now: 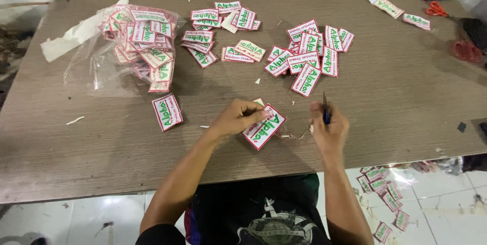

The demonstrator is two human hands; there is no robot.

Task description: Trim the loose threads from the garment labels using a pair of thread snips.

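Observation:
My left hand [238, 117] holds a white rectangular cloth patch [265, 127] with a red border and green lettering, pinched just above the brown table [101, 143]. My right hand [329, 129] is closed around a small dark-handled cutting tool [325, 109] whose tip points up, to the right of the patch. Thin loose threads [297, 135] lie on the table between the two hands.
A clear plastic bag [139, 39] full of the same patches lies at the back left. Loose patches lie in piles at centre [218, 31] and centre right [312, 52]. One patch [167, 111] lies alone. Red scissors [436, 9] sit at the far right. More patches [383, 194] lie on the floor.

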